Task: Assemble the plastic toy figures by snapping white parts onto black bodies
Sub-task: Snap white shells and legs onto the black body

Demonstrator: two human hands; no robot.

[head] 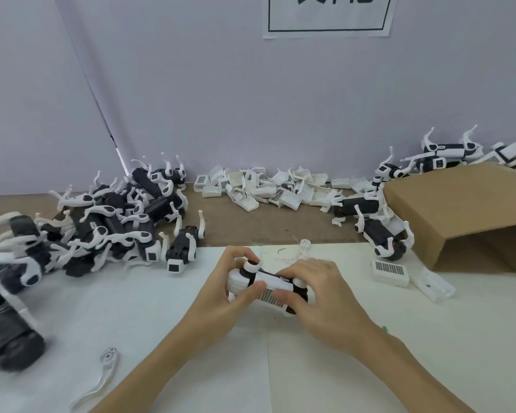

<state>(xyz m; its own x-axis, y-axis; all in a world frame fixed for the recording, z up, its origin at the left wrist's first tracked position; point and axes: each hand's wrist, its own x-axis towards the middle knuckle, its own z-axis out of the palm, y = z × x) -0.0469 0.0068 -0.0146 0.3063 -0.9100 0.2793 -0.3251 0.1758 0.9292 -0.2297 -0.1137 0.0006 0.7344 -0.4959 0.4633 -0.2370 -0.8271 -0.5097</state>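
Note:
Both hands hold one toy figure point(268, 286) above the white sheet, a black body with a white shell lying along its top. My left hand point(225, 289) grips its left end, thumb resting on the shell's gridded patch. My right hand point(319, 296) covers the right end, fingers curled over the top. A white round joint sticks up at the figure's left end. Much of the black body is hidden by my fingers.
A heap of black bodies with white legs point(102, 228) fills the left. Loose white shells point(268, 186) lie along the back wall. More figures point(382, 231) sit beside a tipped cardboard box point(465, 210) at right. Two white shells point(390, 271) and a loose white leg point(102, 374) lie on the sheet.

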